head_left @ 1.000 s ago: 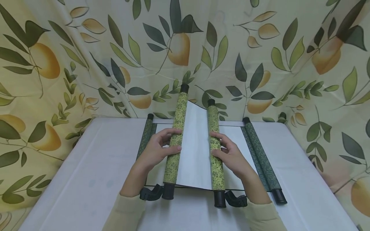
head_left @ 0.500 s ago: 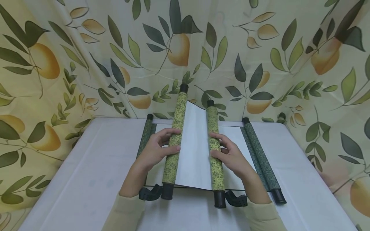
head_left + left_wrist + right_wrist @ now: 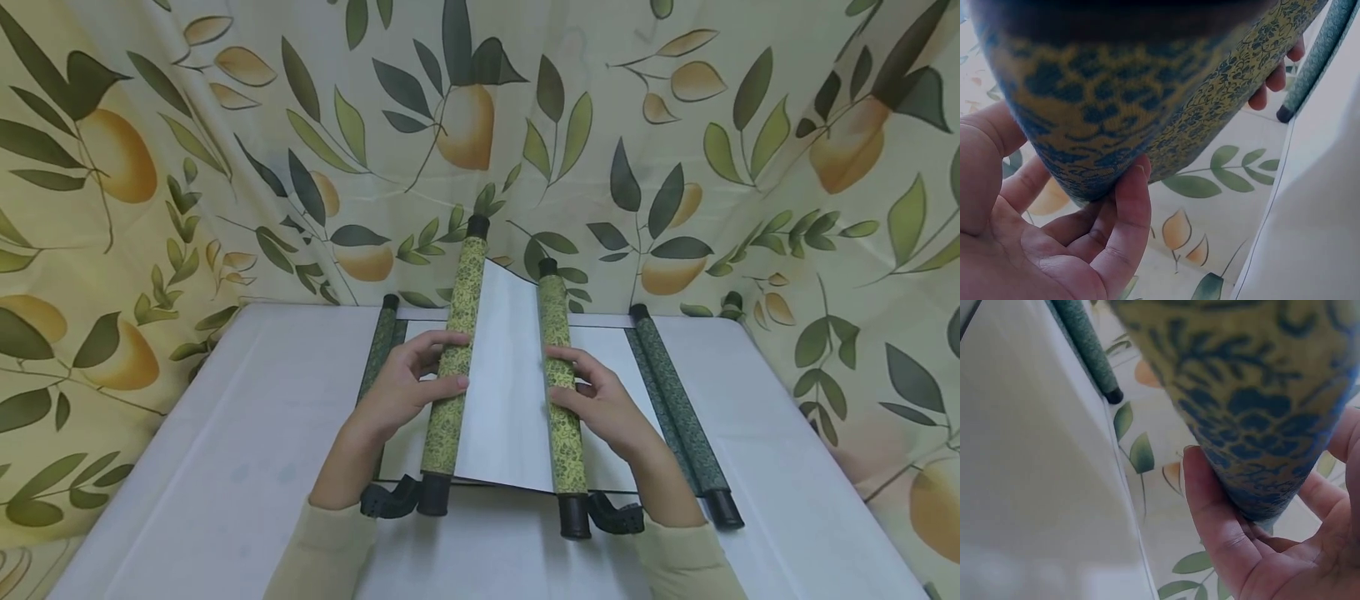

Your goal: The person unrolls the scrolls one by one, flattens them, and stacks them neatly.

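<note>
A scroll with two yellow-green patterned rolls is held above the table, a strip of its white sheet (image 3: pixel 504 383) stretched between them. My left hand (image 3: pixel 393 385) grips the left roll (image 3: pixel 448 429) near its middle, thumb and fingers curled round it. On the other side, my right hand (image 3: pixel 606 404) holds the right roll (image 3: pixel 567 458) the same way. Black knobs cap both rolls, and the left one reaches farther up in the head view. The left wrist view shows the patterned cloth (image 3: pixel 1094 109) resting between thumb and fingers. Blue flowers on the cloth (image 3: pixel 1254 419) fill the right wrist view.
Beneath the held scroll, a second scroll lies spread on the white table (image 3: pixel 225 433), its pale sheet (image 3: pixel 607 458) partly covered. Dark green rolls stand at its ends, one at right (image 3: pixel 678 408), one at left (image 3: pixel 375 354). A fruit-and-leaf curtain (image 3: pixel 570 125) surrounds the table.
The lower end of the right roll has shifted slightly right, widening the gap between the rolls a little. Both hands keep their grip.
</note>
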{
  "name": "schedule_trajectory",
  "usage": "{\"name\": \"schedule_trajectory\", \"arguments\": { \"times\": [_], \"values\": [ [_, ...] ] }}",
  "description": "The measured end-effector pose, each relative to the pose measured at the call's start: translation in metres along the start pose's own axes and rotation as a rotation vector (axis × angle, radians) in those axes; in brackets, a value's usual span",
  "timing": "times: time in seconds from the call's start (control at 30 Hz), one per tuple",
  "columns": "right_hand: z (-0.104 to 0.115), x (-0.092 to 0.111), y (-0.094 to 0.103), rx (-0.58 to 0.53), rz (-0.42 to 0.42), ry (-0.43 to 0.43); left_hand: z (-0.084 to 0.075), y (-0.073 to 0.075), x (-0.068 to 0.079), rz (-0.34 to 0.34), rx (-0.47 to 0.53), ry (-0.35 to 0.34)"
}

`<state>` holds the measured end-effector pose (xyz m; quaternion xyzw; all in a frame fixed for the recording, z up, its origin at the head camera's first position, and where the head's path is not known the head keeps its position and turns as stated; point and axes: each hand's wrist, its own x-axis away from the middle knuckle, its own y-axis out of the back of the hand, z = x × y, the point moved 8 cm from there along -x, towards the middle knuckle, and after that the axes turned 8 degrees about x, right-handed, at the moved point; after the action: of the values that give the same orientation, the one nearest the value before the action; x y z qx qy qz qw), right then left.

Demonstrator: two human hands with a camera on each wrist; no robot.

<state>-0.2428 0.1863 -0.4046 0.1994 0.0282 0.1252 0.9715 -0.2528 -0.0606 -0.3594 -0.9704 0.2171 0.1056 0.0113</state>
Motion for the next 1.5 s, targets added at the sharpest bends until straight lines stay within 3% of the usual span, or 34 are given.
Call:
{"name": "schedule_trajectory", "arguments": {
  "times": [0.8, 0.93, 1.1, 1.3, 1.5],
  "values": [
    [-0.004, 0.003, 0.008, 0.021, 0.017, -0.027, 0.005, 0.004, 0.001, -0.015, 0.032, 0.033],
    [-0.008, 0.007, 0.011, -0.011, 0.019, -0.037, 0.007, 0.003, -0.001, 0.008, 0.037, 0.043],
    [-0.014, 0.005, 0.008, -0.074, 0.028, -0.028, 0.014, 0.011, -0.001, 0.023, -0.004, 0.082],
    [-0.019, 0.003, 0.001, -0.079, 0.052, -0.033, 0.024, 0.018, 0.007, 0.014, -0.024, 0.133],
    [-0.02, 0.007, 0.002, -0.094, 0.049, -0.061, 0.02, 0.018, 0.013, 0.016, 0.0, 0.102]
  ]
}}
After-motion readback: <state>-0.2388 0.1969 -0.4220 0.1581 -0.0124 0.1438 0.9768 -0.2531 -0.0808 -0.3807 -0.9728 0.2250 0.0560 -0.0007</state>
